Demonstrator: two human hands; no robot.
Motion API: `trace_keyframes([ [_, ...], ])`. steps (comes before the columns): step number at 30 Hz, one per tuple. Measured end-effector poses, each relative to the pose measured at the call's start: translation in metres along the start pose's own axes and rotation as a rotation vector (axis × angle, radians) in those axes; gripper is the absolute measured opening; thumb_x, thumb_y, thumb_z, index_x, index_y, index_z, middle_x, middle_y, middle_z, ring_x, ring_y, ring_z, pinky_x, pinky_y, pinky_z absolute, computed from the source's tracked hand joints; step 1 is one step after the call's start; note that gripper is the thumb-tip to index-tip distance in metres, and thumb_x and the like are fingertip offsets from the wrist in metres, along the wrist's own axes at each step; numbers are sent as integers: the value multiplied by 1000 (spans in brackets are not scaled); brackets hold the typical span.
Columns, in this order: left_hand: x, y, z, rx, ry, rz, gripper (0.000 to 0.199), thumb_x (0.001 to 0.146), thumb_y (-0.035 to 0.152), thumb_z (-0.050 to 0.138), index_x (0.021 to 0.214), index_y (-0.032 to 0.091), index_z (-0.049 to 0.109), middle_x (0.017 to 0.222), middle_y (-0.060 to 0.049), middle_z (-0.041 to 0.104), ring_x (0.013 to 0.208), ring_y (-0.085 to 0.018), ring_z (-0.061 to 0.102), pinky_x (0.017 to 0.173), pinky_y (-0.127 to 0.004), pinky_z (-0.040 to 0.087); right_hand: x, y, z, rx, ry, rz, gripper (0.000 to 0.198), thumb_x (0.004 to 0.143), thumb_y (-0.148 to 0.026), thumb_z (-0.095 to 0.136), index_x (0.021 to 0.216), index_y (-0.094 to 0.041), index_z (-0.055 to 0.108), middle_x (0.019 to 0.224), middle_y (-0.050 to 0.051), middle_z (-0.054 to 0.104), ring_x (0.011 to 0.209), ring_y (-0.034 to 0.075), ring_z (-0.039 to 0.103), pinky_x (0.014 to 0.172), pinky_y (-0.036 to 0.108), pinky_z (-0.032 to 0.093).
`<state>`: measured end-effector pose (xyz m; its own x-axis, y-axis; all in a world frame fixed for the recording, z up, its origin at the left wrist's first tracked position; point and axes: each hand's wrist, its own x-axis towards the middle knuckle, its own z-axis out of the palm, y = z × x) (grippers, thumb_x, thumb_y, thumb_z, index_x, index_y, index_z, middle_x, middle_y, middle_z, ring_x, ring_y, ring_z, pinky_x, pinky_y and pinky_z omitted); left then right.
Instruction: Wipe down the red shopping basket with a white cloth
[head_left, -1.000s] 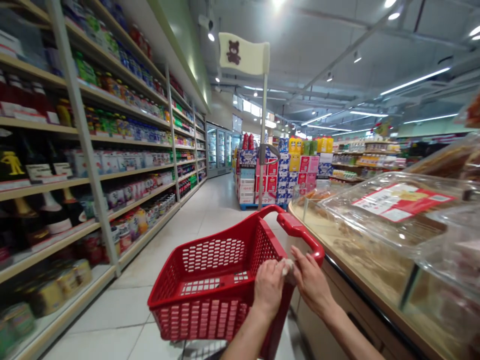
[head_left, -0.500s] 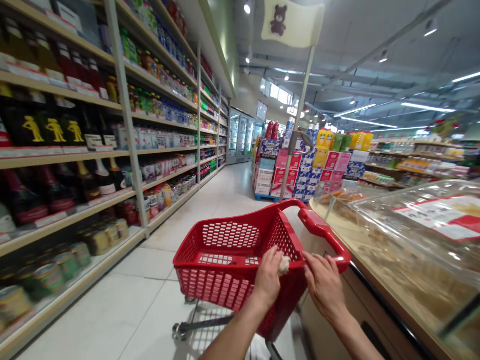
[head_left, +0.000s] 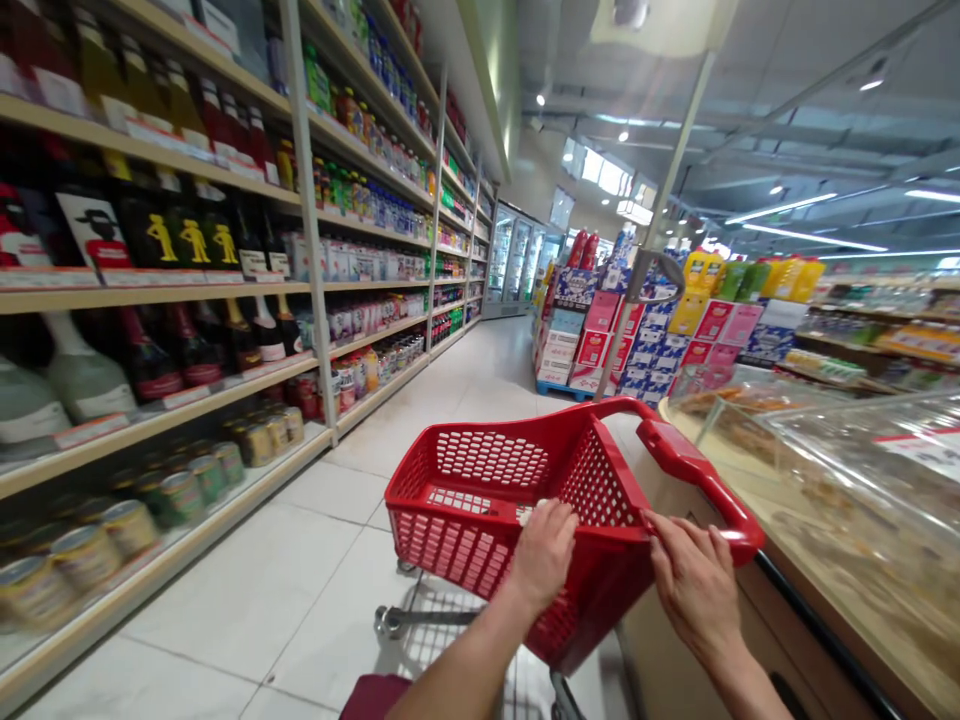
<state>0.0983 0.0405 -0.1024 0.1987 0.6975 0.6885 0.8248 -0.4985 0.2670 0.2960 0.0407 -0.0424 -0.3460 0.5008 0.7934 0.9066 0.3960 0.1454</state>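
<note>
A red plastic shopping cart (head_left: pixel 480 545) with a latticed basket stands at an angle before me. My left hand (head_left: pixel 546 555) bends its fingers over the basket's near rim. A crumpled whitish wad, like tissue (head_left: pixel 534 512), shows at its fingertips, mostly hidden. My right hand (head_left: pixel 697 575) is closed over the rim corner beside the red cart handle (head_left: pixel 694 475), its fingertips out of sight. Nothing else is visible in the basket. From the cart's far side rises a pole (head_left: pixel 660 210) with a pale flag (head_left: pixel 652 35), cut off at the top.
Shelves of bottles and cans (head_left: pixel 315 330) line the left side. A glass-fronted counter with clear covers (head_left: pixel 847 470) stands close on the right. Ahead is a stack of drink cartons (head_left: pixel 592 345); glass-door coolers (head_left: pixel 514 255) are farther back. Pale floor tiles (head_left: pixel 315 560) run between.
The view has turned left, so the cart and shelves sit farther right. My left hand has slid a little leftward along the rim, and the wad now shows on its other side.
</note>
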Motion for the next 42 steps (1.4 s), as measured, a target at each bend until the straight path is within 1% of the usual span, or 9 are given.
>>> trace_keyframes([
  [3,-30,-69,-28,126,13,39,43,77,4,31,113,16,51,118,-8,54,117,-19,41,96,-41,40,-3,2,0,15,-10,11,35,84,-30,32,105,-18,57,96,5,65,92,21,52,93,41,25],
  [7,-60,-134,-57,259,129,-204,50,74,-1,28,115,17,49,123,-9,51,121,-20,37,97,-44,38,-6,-9,1,37,3,49,33,83,-31,35,104,-20,58,95,4,65,92,22,52,95,43,23],
  [9,-58,-125,-49,257,140,-219,52,72,-1,27,118,15,47,124,-10,50,121,-20,37,97,-43,39,-6,-12,2,23,32,53,33,82,-33,36,102,-20,59,93,4,66,91,23,52,94,44,22],
  [14,-43,-87,-25,158,-9,45,58,71,-2,27,125,16,39,129,-9,46,125,-18,32,99,-41,37,-6,-5,3,23,19,4,34,82,-31,34,102,-19,59,95,5,65,93,23,52,93,43,24],
  [21,-62,-129,-51,278,119,-216,52,73,-2,26,117,16,48,123,-10,51,124,-18,33,98,-42,37,-6,-11,2,4,35,22,32,82,-32,37,99,-20,61,94,4,65,92,23,52,94,44,23],
  [27,-61,-118,-41,173,5,13,51,77,2,28,123,20,41,128,-5,47,126,-18,28,99,-43,36,-7,-3,5,-6,28,-61,32,80,-30,38,100,-20,61,97,5,65,93,23,52,94,44,23],
  [32,-86,-172,-72,291,200,-344,51,76,3,30,121,21,45,125,-6,49,126,-21,30,99,-47,35,-7,-4,8,7,47,-9,29,80,-30,39,95,-22,63,93,3,65,92,22,52,96,44,21],
  [38,-75,-146,-52,202,59,-101,55,76,0,25,124,21,41,129,-5,46,127,-17,27,102,-44,32,-6,-4,9,-15,51,-5,30,80,-32,39,95,-22,63,94,4,65,93,23,51,95,44,21],
  [42,-82,-167,-68,254,177,-289,48,77,4,29,119,19,46,124,-8,50,124,-21,33,99,-47,34,-6,-2,7,-20,54,-28,31,81,-31,38,96,-20,63,97,4,65,95,22,50,96,44,21],
])
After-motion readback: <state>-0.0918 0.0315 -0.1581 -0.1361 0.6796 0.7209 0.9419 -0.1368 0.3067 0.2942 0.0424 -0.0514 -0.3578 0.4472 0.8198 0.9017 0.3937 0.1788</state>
